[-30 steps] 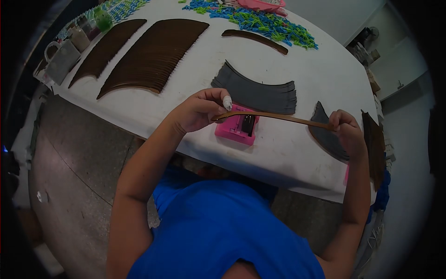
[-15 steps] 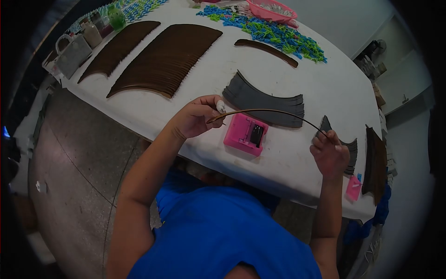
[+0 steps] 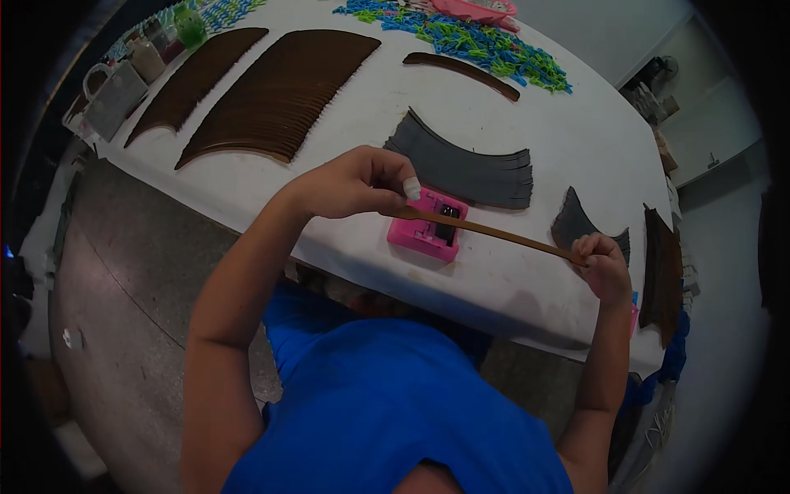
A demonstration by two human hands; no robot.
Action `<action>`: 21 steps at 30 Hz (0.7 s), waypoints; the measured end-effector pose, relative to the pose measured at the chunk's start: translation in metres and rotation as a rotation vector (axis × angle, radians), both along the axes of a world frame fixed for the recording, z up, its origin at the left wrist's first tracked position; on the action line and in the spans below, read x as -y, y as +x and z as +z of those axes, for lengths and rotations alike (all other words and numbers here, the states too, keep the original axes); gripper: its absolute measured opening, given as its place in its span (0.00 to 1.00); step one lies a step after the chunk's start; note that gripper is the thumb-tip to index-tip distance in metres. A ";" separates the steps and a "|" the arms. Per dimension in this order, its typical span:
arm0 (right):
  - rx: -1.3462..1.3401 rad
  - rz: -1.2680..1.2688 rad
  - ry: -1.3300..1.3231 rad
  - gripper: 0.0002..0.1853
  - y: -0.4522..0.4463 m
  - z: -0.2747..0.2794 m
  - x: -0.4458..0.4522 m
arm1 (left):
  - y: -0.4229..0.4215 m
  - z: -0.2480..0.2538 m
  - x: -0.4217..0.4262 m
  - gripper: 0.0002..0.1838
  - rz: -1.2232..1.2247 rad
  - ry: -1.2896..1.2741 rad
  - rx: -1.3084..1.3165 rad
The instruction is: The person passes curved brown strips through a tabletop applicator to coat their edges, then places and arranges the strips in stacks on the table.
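Observation:
A long, thin brown strip [image 3: 504, 236] is stretched between my hands above the table's front part, its flat side showing. My left hand [image 3: 355, 185] pinches one end between thumb and fingers; a fingertip has a white wrapping. My right hand [image 3: 607, 270] grips the other end with curled fingers. Behind the strip, close to my left hand, sits a pink holder [image 3: 401, 235] with a black part in it. A fan of dark grey strips [image 3: 465, 167] lies just beyond the holder. A smaller grey bunch [image 3: 576, 221] is near my right hand.
Two rows of brown strips [image 3: 284, 95] lie at the left. A narrow brown bundle [image 3: 465, 72] lies beside a heap of blue and green pieces [image 3: 494, 53]. A pink basket [image 3: 477, 10] stands at the back. More dark strips [image 3: 661, 276] lie at the right edge.
The strip was arched upward and now looks nearly straight, with its flat side turned into view. My right hand has moved lower and slightly right; my left hand has turned palm-down.

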State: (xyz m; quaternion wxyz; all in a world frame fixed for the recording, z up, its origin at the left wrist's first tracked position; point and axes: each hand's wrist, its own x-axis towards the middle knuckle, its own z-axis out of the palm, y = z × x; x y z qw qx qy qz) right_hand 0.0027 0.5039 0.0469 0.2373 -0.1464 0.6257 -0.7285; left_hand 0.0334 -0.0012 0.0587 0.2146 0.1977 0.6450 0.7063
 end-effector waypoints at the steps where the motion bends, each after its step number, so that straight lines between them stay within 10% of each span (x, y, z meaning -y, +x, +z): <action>1: 0.003 -0.006 0.004 0.06 0.001 0.002 -0.007 | -0.001 0.008 -0.004 0.06 -0.012 -0.203 -0.105; 5: -0.104 -0.054 0.385 0.07 0.010 0.013 -0.018 | -0.004 0.009 -0.029 0.06 0.089 -0.726 -0.637; 11: -0.497 -0.151 0.794 0.08 0.024 -0.007 -0.015 | -0.013 -0.027 -0.052 0.06 0.166 -0.733 -1.208; 21: -0.924 -0.215 0.932 0.10 0.030 -0.021 0.001 | -0.008 -0.040 -0.061 0.05 0.159 -0.874 -1.260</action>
